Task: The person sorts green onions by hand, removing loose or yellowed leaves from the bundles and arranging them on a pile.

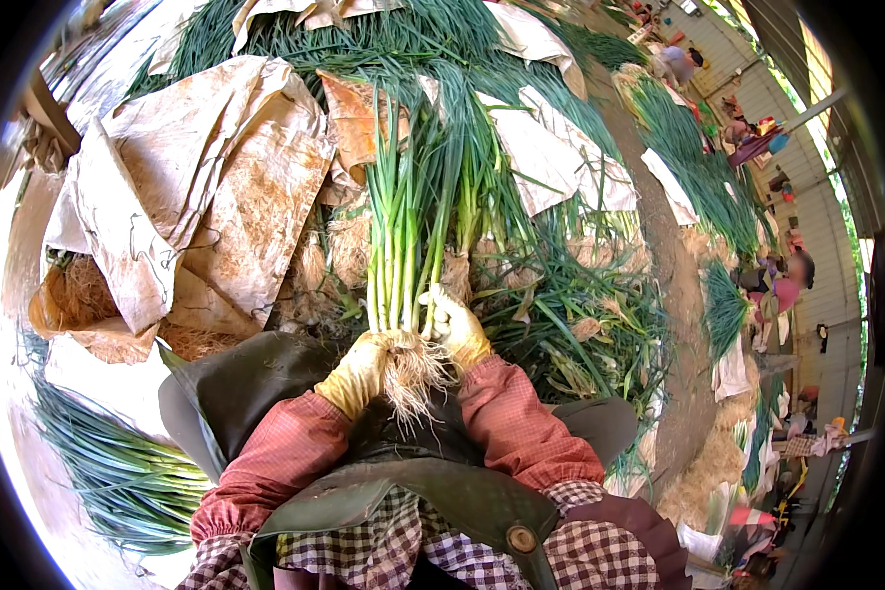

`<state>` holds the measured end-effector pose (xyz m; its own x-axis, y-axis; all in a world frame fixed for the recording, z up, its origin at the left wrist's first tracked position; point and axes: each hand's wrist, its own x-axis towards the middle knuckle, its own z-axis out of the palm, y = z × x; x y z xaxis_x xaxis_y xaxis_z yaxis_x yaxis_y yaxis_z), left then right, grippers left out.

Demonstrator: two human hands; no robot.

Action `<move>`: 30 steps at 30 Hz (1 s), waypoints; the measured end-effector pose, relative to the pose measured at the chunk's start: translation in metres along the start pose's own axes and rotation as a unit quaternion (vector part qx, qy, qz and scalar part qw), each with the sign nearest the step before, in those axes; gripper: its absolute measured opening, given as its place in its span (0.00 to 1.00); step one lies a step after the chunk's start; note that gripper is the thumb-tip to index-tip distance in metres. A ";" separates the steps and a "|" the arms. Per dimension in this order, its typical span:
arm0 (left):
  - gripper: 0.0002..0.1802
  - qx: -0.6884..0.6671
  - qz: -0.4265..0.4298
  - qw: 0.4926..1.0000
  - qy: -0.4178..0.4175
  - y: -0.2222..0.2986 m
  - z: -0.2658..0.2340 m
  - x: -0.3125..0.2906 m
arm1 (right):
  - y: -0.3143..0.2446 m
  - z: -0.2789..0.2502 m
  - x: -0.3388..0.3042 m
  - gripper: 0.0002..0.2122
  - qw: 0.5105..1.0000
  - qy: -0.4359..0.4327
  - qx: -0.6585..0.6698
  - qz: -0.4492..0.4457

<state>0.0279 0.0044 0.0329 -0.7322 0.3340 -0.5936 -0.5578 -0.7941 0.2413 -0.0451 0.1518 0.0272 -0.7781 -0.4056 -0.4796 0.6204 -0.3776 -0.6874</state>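
Observation:
A bunch of green onions [397,246] lies in front of me, roots toward my lap and green tops pointing away. My left hand [356,371], in a yellowish glove, is closed round the bunch just above its pale, stringy roots [415,379]. On the right side of the bunch, my gloved right hand [454,323] pinches one stalk [433,270] near its white base. Some of the fingers of both hands are hidden by the stalks and roots. The roots hang over the dark apron [393,430] on my lap.
Stained cloth sheets [231,167] cover rooted bundles at the left. Loose leaves and trimmings [580,344] are heaped by my right knee. More green onions [133,472] lie at the lower left, others [383,39] at the far side. Beyond a dirt path [674,295], several people sit among further piles.

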 end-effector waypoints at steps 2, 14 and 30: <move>0.12 -0.032 0.003 0.999 -0.008 -0.003 -0.008 0.006 | 0.008 0.008 -0.004 0.13 0.995 0.065 0.060 0.042; 0.18 0.009 0.012 1.000 0.017 0.000 0.011 0.011 | 0.105 -0.088 0.016 0.11 0.990 -0.102 -0.071 0.074; 0.11 0.077 0.102 0.990 -0.061 0.016 0.006 -0.023 | 0.003 0.000 0.009 0.10 0.830 -0.014 -0.518 -0.209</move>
<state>0.0338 -0.0131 0.0546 -0.8721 0.2420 -0.4253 -0.4403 -0.7672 0.4663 -0.0503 0.1476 0.0208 -0.8930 -0.4431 -0.0789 -0.1299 0.4216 -0.8974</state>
